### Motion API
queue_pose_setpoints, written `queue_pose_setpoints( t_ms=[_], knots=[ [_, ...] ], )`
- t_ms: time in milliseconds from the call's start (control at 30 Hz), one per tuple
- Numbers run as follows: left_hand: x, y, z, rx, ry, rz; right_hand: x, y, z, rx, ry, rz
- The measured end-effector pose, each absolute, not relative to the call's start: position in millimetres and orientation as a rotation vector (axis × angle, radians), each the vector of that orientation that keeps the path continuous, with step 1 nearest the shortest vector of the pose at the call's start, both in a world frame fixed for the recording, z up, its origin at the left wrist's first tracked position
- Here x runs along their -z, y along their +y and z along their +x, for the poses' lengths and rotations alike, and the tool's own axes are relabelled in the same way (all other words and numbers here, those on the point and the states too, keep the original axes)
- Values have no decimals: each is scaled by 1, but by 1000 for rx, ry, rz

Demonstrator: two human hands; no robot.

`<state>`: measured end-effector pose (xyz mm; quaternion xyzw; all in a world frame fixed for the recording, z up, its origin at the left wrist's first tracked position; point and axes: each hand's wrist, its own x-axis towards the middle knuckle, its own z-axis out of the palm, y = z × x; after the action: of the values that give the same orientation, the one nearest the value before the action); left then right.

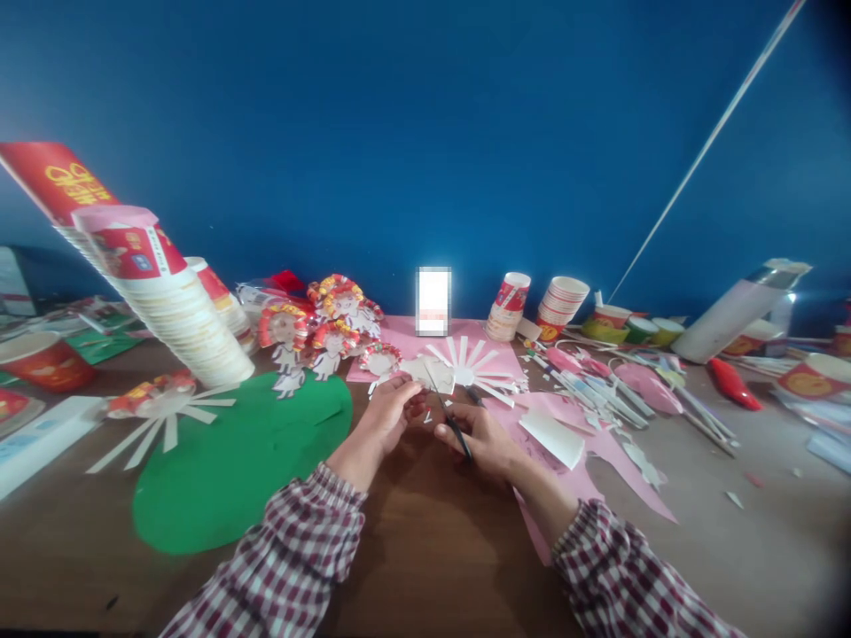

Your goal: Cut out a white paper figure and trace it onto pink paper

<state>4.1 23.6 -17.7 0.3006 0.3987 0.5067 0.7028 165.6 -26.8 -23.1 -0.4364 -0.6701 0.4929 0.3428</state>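
Note:
My right hand point(484, 434) is closed on the black handles of a pair of scissors point(457, 432), whose blades point up and away at a white paper piece point(441, 376). My left hand point(392, 412) pinches that paper at its left edge. Small paper scraps point(427, 415) show between the hands. Just behind the paper lies a cup cut into splayed white strips point(471, 361). Left of it, a paper figure with a red-patterned curled ring point(380, 360) is partly behind my left fingers. How far the blades cut into the paper is too small to tell.
A green paper sheet point(245, 470) lies at left, with finished-looking paper figures point(329, 346) behind it. A tall leaning cup stack point(186, 310) rises at far left. Pink paper point(565, 412), pens point(612, 399), a red tube point(733, 385) and more cups point(562, 306) fill the right side.

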Motion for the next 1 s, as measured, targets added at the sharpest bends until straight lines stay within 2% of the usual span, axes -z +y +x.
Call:
queue_pose_setpoints(
  t_ms=[1000],
  knots=[
    [19,23,4,-1135,848,618,22,-27,167,-1233,-1786,-1199]
  ],
)
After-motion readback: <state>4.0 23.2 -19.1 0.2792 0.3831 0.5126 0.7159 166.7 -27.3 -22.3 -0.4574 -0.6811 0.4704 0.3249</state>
